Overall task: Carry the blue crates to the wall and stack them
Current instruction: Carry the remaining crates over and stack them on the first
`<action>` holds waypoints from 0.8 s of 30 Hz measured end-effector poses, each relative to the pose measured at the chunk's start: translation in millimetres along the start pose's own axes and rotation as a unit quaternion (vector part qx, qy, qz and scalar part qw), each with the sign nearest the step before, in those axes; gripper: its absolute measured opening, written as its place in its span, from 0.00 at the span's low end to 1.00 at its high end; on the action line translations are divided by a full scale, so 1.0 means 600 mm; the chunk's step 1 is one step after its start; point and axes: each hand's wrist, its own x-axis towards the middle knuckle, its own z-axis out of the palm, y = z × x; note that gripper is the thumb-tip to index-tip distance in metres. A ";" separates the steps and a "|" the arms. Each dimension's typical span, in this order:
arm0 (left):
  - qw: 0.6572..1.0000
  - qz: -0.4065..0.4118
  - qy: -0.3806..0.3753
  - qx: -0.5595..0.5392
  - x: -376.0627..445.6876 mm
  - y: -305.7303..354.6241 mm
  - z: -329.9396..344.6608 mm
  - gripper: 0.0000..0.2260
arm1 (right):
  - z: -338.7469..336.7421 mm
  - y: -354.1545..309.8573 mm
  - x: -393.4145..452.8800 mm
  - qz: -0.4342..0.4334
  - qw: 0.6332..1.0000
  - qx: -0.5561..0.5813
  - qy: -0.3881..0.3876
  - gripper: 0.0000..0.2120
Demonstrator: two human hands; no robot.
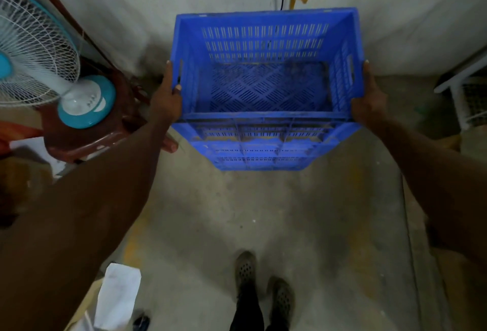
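Observation:
An empty blue slotted crate (266,41) is up in front of me, close to the grey wall (131,14). Under its near rim I see the ribbed side of what looks like another blue crate (261,151); whether the top one rests on it I cannot tell. My left hand (168,93) grips the crate's left side at the handle slot, thumb over the rim. My right hand (369,96) grips the right side by the other handle slot.
A white and teal fan (39,49) stands on a brown plastic chair (92,135) at the left. White wire furniture (469,96) is at the right. Paper (118,296) lies on the concrete floor (250,212) near my feet (263,283).

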 end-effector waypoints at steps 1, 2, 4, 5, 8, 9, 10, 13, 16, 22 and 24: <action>1.000 0.009 0.007 0.012 -0.003 -0.009 0.006 0.27 | -0.004 -0.004 0.005 0.000 1.000 0.008 -0.005 0.41; 0.999 0.017 0.012 0.025 -0.009 -0.013 0.010 0.28 | -0.005 -0.002 0.018 0.000 1.000 0.006 -0.010 0.41; 0.999 0.018 0.009 0.036 -0.012 -0.025 0.012 0.28 | -0.009 -0.012 0.022 0.014 1.000 -0.012 -0.021 0.41; 0.999 0.016 0.000 0.038 -0.006 -0.030 0.009 0.28 | -0.009 -0.019 0.013 0.026 0.999 -0.012 -0.025 0.41; 0.999 0.005 -0.024 0.038 0.021 -0.027 -0.007 0.28 | 0.000 -0.023 -0.022 0.032 0.999 -0.001 -0.025 0.40; 0.999 0.003 -0.025 0.036 0.026 -0.023 -0.008 0.28 | 0.001 -0.020 -0.026 0.034 0.999 -0.005 -0.029 0.40; 0.999 0.006 -0.023 0.033 0.026 -0.019 -0.005 0.28 | -0.002 -0.020 -0.019 0.034 0.999 -0.001 -0.029 0.41; 1.000 0.012 -0.006 0.010 0.000 -0.024 0.018 0.29 | -0.018 -0.025 0.022 0.041 0.999 0.008 -0.034 0.41; 1.000 0.012 -0.009 0.006 0.004 -0.035 0.014 0.30 | -0.018 -0.033 0.015 0.037 0.999 0.002 -0.037 0.41; 0.999 -0.012 -0.001 0.044 0.017 -0.024 0.014 0.29 | -0.007 -0.021 0.017 0.042 0.998 -0.007 -0.038 0.42; 1.000 0.000 -0.001 0.027 0.003 -0.030 0.023 0.30 | -0.014 -0.026 0.028 0.048 0.998 0.000 -0.032 0.41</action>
